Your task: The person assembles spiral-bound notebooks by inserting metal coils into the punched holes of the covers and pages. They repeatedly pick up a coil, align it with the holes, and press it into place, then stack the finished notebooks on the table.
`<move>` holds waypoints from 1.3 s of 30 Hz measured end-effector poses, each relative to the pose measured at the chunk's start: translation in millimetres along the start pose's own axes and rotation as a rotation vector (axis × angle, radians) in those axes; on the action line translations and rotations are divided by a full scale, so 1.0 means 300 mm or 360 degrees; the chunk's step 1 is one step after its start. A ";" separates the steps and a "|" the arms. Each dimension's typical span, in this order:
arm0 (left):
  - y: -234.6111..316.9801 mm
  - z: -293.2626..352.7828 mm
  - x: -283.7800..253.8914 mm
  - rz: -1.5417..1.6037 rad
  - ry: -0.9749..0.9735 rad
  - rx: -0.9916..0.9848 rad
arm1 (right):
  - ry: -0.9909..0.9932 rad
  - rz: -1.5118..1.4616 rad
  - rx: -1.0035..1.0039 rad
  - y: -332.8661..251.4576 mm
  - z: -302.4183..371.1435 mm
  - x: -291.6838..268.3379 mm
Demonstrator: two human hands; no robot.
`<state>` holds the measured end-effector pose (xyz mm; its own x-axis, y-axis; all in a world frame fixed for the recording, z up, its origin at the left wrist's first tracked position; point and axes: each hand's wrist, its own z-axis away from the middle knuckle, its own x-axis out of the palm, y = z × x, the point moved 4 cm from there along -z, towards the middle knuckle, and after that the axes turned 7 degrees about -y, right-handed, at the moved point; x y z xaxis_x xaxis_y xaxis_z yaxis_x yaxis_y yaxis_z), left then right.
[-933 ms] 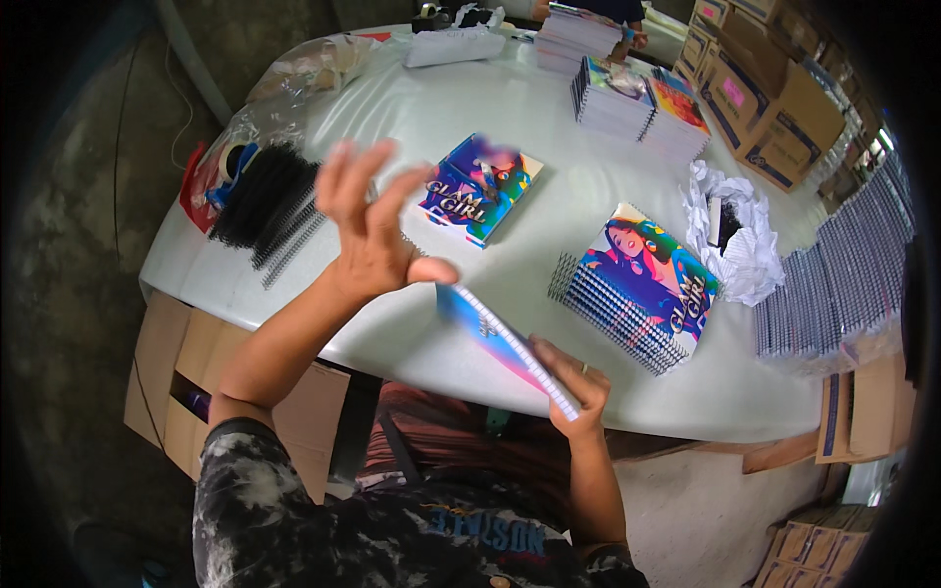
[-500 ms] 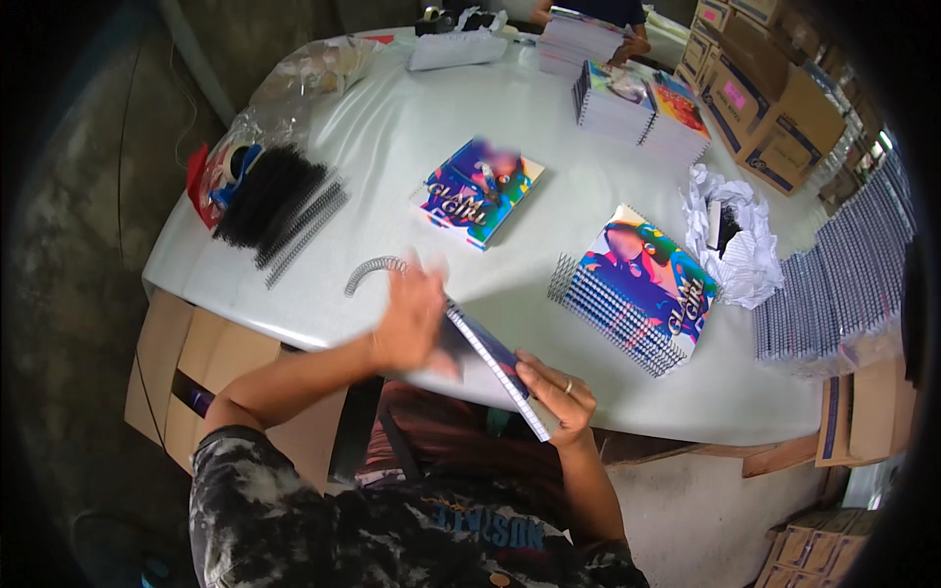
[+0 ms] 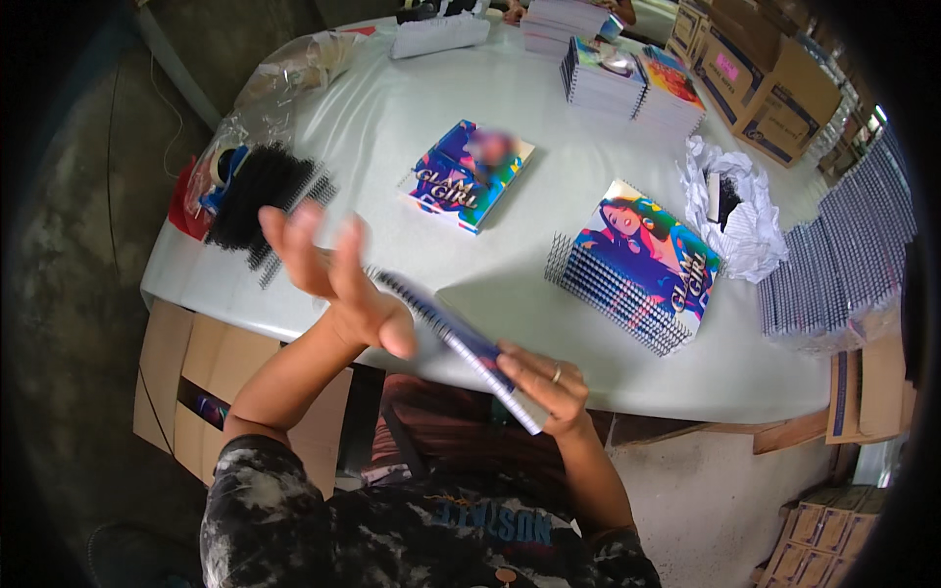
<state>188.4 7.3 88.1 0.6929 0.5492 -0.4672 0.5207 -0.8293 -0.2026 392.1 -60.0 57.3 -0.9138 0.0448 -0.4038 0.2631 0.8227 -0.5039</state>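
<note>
My right hand (image 3: 549,385) grips the lower right end of a notebook (image 3: 469,345), held tilted at the table's near edge with its punched spine turned up. Along the upper part of that spine runs a dark spiral coil (image 3: 417,304); the lower part looks white and bare of wire. My left hand (image 3: 338,279) is raised beside the upper end, fingers spread and slightly smeared, holding nothing. It hides part of the table behind it. Beyond lies a pile of loose black spiral coils (image 3: 260,201). A stack of colourful-covered books (image 3: 469,181) rests mid-table.
To the right are overlapping spiral-bound notebooks (image 3: 642,269), crumpled white paper (image 3: 735,216) around dark coils, and tall notebook stacks (image 3: 838,260). Cardboard boxes (image 3: 755,83) stand at the far right. Further notebooks (image 3: 608,83) sit at the back, near another person's hand (image 3: 514,12).
My left hand has moved up and left, off the notebook, and its fingers have spread. The coil end that curved out past the notebook no longer shows there. My right hand keeps its grip.
</note>
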 end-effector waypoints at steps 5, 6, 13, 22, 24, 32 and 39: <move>0.166 0.254 0.073 0.0356 -0.0882 0.0433 | 0.0014 0.0056 -0.0008 0.003 0.007 0.003; 0.133 0.202 0.069 0.0211 -0.0517 0.0441 | 0.0025 0.0079 -0.0041 0.012 0.004 -0.005; 0.168 0.175 0.115 0.0336 -0.0352 0.0041 | 0.0043 0.0024 0.0059 0.019 -0.017 0.028; 0.142 0.120 0.108 0.0358 -0.0606 -0.0208 | 0.0074 -0.0016 0.0111 0.041 0.002 0.055; 0.224 0.230 0.108 0.0354 -0.0835 0.0395 | 0.0117 -0.0020 0.0076 0.052 0.002 0.039; 0.221 0.186 0.140 0.0402 -0.0614 0.0134 | 0.0123 -0.0048 0.0169 0.036 -0.030 0.053; 0.086 -0.012 0.147 0.0562 0.0014 -0.0438 | 0.0011 -0.0021 0.0134 0.014 -0.041 0.065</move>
<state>234.3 10.6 65.4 0.8558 0.2389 -0.4589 0.3636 -0.9087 0.2051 371.6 -48.8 56.9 -0.9194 0.0385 -0.3915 0.2759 0.7725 -0.5719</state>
